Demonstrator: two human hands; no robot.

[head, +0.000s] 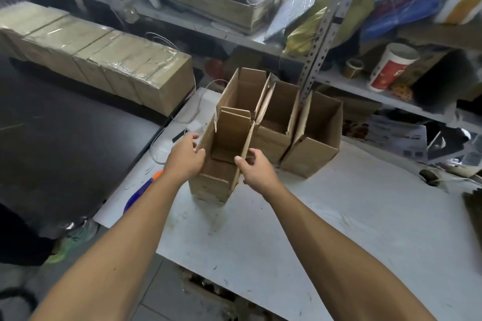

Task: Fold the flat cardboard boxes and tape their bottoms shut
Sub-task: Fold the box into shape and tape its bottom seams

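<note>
open brown cardboard box: matt, rough paper board | white tabletop: smooth, marked with scuffs | long row of brown boxes: wrapped in shiny clear plastic | grey shelf post: metal, punched with holes

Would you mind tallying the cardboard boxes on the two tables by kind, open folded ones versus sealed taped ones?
Open folded boxes on the white table: 4, namely the held box, back-left box, middle box and right box.
Sealed taped boxes on the dark table: 4, though blur makes this uncertain.
Total: 8
</note>
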